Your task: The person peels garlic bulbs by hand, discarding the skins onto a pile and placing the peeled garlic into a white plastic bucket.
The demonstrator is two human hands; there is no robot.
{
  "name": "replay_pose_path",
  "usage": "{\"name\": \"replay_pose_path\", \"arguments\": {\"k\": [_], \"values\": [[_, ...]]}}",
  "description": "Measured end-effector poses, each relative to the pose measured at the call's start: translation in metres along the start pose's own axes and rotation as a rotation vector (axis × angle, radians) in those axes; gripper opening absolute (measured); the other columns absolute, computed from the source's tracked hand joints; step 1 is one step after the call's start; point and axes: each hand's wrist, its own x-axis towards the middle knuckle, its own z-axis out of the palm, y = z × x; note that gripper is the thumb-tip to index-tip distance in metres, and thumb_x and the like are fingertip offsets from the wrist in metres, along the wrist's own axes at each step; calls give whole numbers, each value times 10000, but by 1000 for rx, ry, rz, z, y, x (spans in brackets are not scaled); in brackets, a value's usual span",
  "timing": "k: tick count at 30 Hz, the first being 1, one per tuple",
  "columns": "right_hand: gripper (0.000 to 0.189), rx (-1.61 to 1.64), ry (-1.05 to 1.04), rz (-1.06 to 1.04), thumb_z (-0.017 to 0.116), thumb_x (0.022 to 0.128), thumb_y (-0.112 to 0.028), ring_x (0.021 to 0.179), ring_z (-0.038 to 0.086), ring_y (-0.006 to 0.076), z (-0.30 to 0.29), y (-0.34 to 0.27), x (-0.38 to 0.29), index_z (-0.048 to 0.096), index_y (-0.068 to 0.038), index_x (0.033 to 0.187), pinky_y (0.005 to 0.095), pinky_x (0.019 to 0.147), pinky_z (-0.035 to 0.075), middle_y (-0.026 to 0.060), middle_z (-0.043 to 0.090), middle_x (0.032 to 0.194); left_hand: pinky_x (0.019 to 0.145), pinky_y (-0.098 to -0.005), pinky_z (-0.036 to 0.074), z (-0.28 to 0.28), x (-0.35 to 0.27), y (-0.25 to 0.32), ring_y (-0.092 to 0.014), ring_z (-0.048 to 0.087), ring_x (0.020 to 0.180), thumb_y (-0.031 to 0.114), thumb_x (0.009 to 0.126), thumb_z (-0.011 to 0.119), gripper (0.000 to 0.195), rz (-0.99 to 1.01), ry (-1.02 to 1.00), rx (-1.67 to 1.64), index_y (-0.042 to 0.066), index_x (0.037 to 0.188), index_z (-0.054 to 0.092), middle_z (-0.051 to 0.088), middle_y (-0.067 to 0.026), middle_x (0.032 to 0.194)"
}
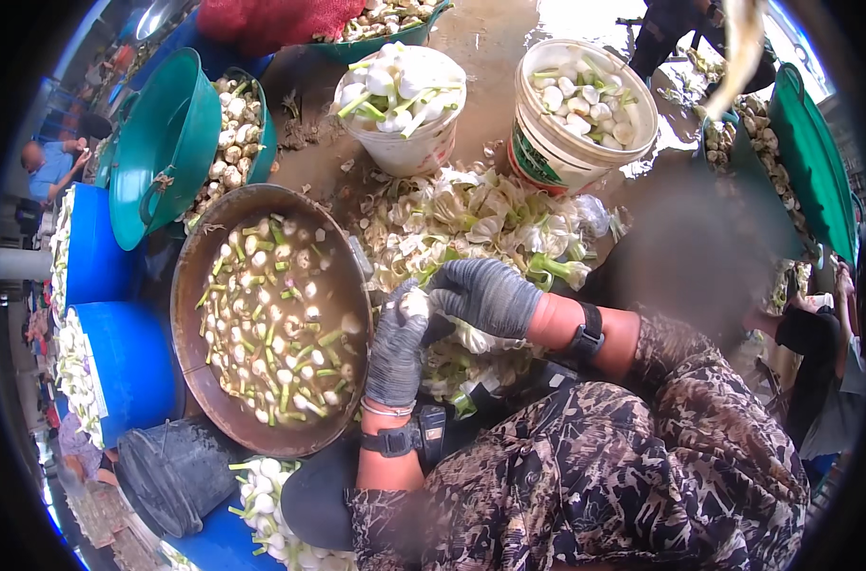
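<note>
A white garlic bulb (414, 303) is held in my left hand (396, 350), which wears a grey knit glove. My right hand (484, 296), gloved alike, has its bent fingers at the bulb's right side; its fingertips are partly hidden. Below and beyond both hands lies a heap of garlic skins and green stem scraps (476, 221). Close by my left hand stands a wide brown metal basin (183, 307) of murky water, with many small bulbs and cut stems (276, 321) afloat in it.
Past the heap stand a white bucket (411, 153) piled with peeled garlic and a printed bucket (540, 153) part full of bulbs. Green tubs (165, 143), blue barrels (130, 371) and a black bucket (176, 471) line the left. Other people (51, 168) are around.
</note>
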Motion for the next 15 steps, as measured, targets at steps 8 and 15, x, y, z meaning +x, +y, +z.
{"name": "replay_pose_path", "arguments": {"k": [8,15], "values": [[156,-336,143,-355,673,818,-229,725,639,368,-5,-11,0,684,-79,857,473,691,510,152,659,750,917,-287,483,2,-1,3,-135,567,1013,279,1017,550,396,102,112,559,50,1339,518,622,-75,1140],[134,-451,27,-254,706,797,-168,742,621,371,-13,-15,2,650,-60,852,438,681,502,142,634,757,988,-344,457,3,0,9,-193,585,1092,149,919,658,481,85,40,583,39,1361,504,622,-143,1207]]}}
